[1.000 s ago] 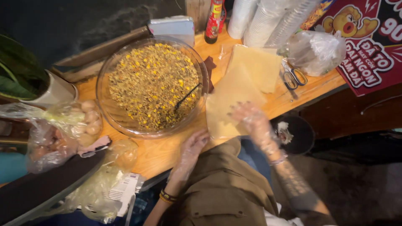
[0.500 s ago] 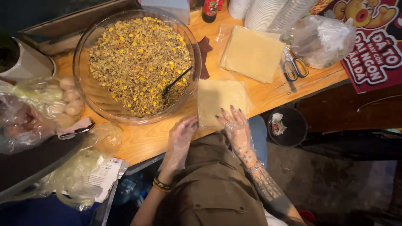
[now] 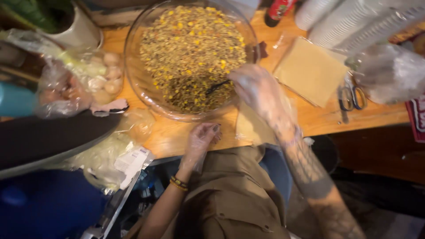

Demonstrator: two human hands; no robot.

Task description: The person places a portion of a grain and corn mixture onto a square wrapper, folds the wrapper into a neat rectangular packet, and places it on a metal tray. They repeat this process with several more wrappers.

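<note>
Reaching over the near rim of the glass bowl [image 3: 133,79], the right hand [image 3: 256,88] in a thin clear glove hangs by the dark spoon handle [image 3: 218,86] that pokes out of the grain-and-corn filling [image 3: 190,48]; motion blur hides whether its fingers have closed on the handle, so I cannot tell its grip. In this single head view the handle's long axis runs from the filling, at the bowl's lower middle, out toward the right hand, with its free end just at that hand's fingertips. The left hand [image 3: 201,139], also gloved, rests loosely curled and holding nothing on the wooden table [image 3: 177,137] below the bowl, clearly farther from the handle than the right. Under the right wrist lies one pale square wrapper sheet [image 3: 250,128] at the table's near edge. A stack of wrappers [image 3: 310,71] sits to the right of the bowl, with scissors [image 3: 352,98] just beside it and a clear bag of pale round balls [image 3: 104,82] to the bowl's left.
</note>
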